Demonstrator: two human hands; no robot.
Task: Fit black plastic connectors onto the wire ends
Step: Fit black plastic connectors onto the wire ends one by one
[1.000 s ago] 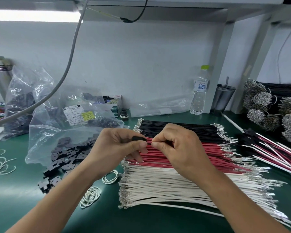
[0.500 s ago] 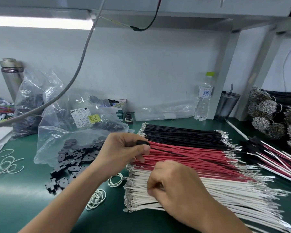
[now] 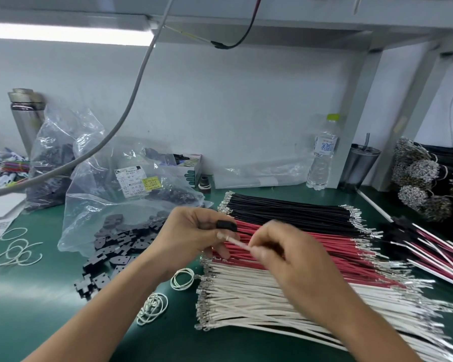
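My left hand [image 3: 194, 236] pinches a small black plastic connector [image 3: 226, 225] between thumb and fingers, above the wire stack. My right hand [image 3: 288, 254] pinches a white wire [image 3: 237, 242] and points its end toward the connector; the tip is blurred and sits just below it. On the green mat lie rows of black wires [image 3: 290, 210], red wires [image 3: 332, 246] and white wires [image 3: 246, 299], all with metal terminals at their ends. Loose black connectors [image 3: 110, 246] spill from a clear bag [image 3: 97, 205] at the left.
White rubber bands [image 3: 152, 308] lie by my left forearm, more of them [image 3: 17, 250] at far left. Finished wire sets [image 3: 429, 246] and bundles [image 3: 416, 176] sit at the right. A water bottle [image 3: 323, 158], a cup [image 3: 361, 163] and a flask [image 3: 26, 113] stand along the back wall.
My right hand dipped to the white wire row, picked one wire, and has come back up to the connector that my left hand kept holding.
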